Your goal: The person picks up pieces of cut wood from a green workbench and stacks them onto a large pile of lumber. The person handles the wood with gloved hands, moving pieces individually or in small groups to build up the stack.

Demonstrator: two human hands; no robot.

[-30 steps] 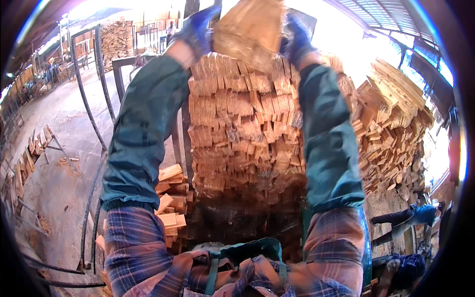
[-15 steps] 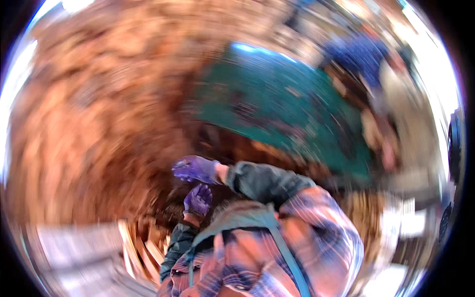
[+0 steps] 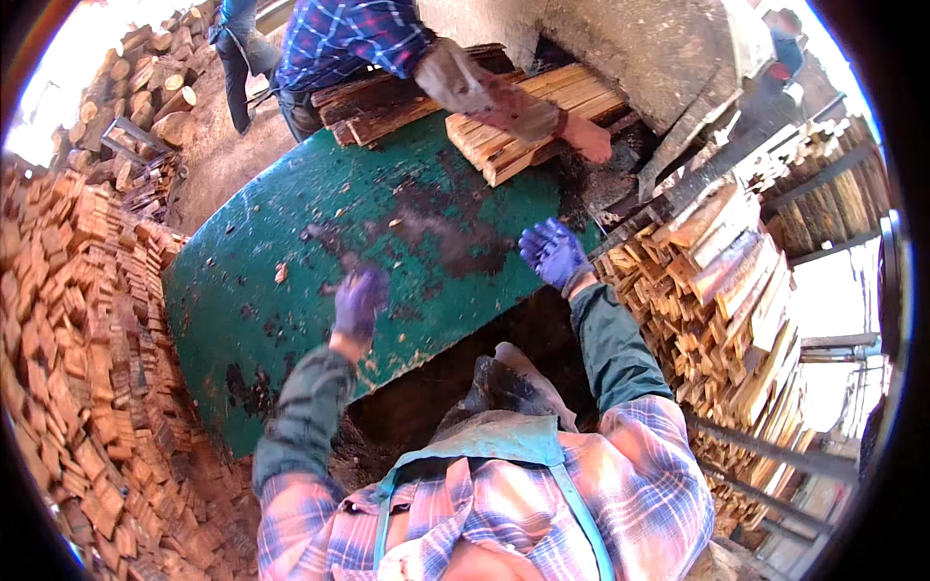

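Note:
Both my hands wear purple gloves and hold nothing. My left hand [image 3: 361, 300] is over the near part of a green metal table [image 3: 339, 203] with worn dark patches; it is slightly blurred, thumb apart from the fingers. Farther right, near the table's right edge, my right hand [image 3: 555, 256] is open with fingers stretched out. Whether either hand touches the surface I cannot tell. At the table's far side lies a stack of light sawn wood slats [image 3: 562, 102], with a co-worker's gloved hand [image 3: 586, 138] reaching over its right end. Darker bark-edged boards [image 3: 378, 121] lie beside it.
A co-worker in a blue checked shirt [image 3: 349, 34] stands across the table. Stacked split wood [image 3: 107, 387] rises on my left, and a pile of slats [image 3: 722, 290] in a metal rack [image 3: 775, 455] on my right. Round logs [image 3: 145, 87] are heaped at the far left.
My view has swung from the brown wood pile to the table. My hands, close together before, are now apart over the table, the right one moved to the right.

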